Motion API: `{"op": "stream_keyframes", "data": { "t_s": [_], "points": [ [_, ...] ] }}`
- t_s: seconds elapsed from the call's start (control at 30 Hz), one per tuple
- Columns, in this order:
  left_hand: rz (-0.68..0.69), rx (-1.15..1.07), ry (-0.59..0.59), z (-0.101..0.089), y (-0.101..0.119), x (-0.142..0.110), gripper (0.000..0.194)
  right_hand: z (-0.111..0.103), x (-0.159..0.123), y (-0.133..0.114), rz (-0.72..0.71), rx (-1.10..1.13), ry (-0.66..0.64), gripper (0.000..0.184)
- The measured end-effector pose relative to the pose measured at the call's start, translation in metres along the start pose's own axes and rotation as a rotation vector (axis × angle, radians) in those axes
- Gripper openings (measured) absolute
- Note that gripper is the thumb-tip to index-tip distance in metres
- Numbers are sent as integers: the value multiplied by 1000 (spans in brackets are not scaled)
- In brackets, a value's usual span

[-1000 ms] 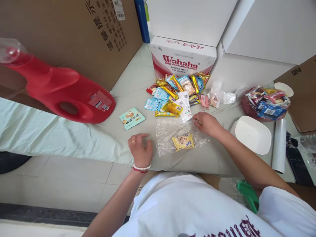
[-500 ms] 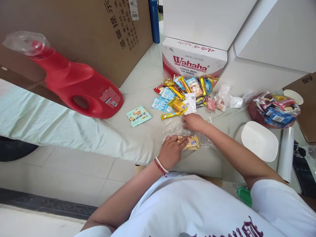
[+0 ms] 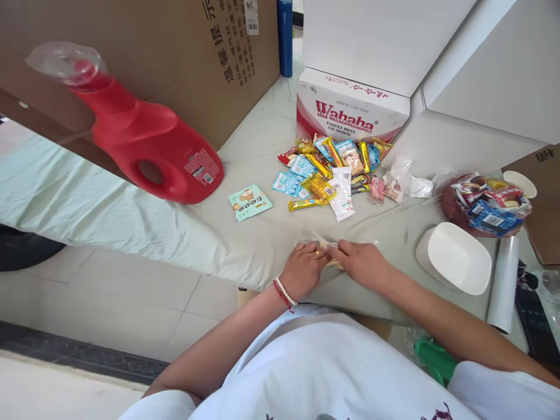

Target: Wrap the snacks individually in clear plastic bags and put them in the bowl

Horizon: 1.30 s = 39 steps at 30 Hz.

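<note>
My left hand [image 3: 303, 269] and my right hand [image 3: 361, 263] meet at the near edge of the pale green cloth [image 3: 131, 221]. Both press down on a clear plastic bag [image 3: 333, 245] with a yellow snack packet inside; only a folded strip of bag and packet shows between the fingers. The fingers of both hands are curled onto it. Beyond the hands lies a pile of colourful snack packets [image 3: 332, 169], and a light blue packet [image 3: 249, 202] lies alone to the left.
A red detergent jug [image 3: 144, 140] lies at the left. Behind stand a brown carton [image 3: 175, 52], a Wahaha box [image 3: 350, 111] and white boxes [image 3: 481, 58]. At the right are a white dish [image 3: 459, 256], a white roll [image 3: 503, 286] and a bag of snacks [image 3: 485, 204].
My right hand has drawn back from the far side of the clear bag to the near edge, folding the bag over. My left hand moved right onto the packet and stays there.
</note>
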<state>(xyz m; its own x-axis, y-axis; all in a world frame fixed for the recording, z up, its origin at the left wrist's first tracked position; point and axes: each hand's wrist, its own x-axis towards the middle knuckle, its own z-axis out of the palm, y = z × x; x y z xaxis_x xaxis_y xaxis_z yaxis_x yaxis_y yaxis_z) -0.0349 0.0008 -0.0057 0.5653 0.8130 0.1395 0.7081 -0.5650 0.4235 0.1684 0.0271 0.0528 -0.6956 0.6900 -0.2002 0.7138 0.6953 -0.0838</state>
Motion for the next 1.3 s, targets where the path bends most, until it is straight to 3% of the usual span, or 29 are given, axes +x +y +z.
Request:
{"op": "stream_keyframes", "data": {
  "t_s": [0.17,0.23,0.3,0.37,0.43,0.5,0.57,0.77,0.93,0.97,1.03,1.13,1.2,1.3],
  "points": [
    [50,-280,130,5,-24,-18,41,43,-15,-16,-31,133,137,54],
    [-120,-412,296,1,-37,-24,36,51,-15,-18,-54,189,161,57],
    [-424,-456,496,-5,-48,-24,32,54,-14,-20,-65,217,173,55],
    [-641,-392,588,-10,-54,-18,30,53,-13,-21,-58,215,170,53],
    [-654,-284,494,-13,-54,-13,30,51,-13,-20,-46,221,164,50],
    [-570,-221,328,-15,-47,-11,31,48,-12,-19,-29,272,161,49],
    [-523,-262,235,-19,-36,-14,22,46,-12,-17,-18,352,174,47],
    [-501,-603,248,-25,8,-7,15,42,-9,-23,18,473,205,38],
    [-221,-437,171,-8,30,23,31,39,-24,-18,-47,765,305,29],
    [-179,-361,152,-5,32,26,32,40,-28,-13,7,837,346,30],
    [-124,-225,125,2,33,28,33,43,-34,0,285,880,500,32],
    [-126,-95,106,7,35,26,32,55,-33,19,757,635,696,41],
    [-175,-48,134,9,34,24,29,64,-31,26,818,500,646,46],
    [-229,-36,235,12,32,25,21,71,-33,28,722,502,549,22]
  ]
}}
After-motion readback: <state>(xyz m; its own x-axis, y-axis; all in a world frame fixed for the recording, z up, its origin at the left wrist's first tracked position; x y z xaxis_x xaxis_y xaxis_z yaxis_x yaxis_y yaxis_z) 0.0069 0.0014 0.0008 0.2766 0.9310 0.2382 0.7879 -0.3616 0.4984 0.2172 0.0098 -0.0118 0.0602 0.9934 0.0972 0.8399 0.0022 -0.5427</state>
